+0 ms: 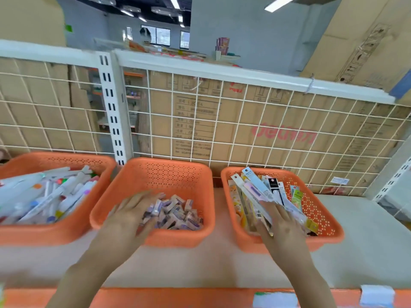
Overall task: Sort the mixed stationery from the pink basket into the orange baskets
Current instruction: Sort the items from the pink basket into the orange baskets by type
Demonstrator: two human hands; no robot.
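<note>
Three orange baskets stand in a row on the shelf. The left orange basket [95, 162] is full of white markers [55, 196]. The middle orange basket [169, 170] holds small purple and pink erasers [175, 215]. The right orange basket [322, 221] holds long packaged pens [258, 187]. My left hand [131, 215] is blurred, with fingers spread over the near left part of the middle basket and nothing seen in it. My right hand [280, 225] lies flat with straight fingers on the packets in the right basket. No pink basket is in view.
A white wire grid [222, 121] backs the shelf, with cardboard boxes [278, 134] behind it. An orange strip with white labels [275, 298] runs along the shelf's front edge. Bare shelf surface [367, 252] lies to the right of the baskets.
</note>
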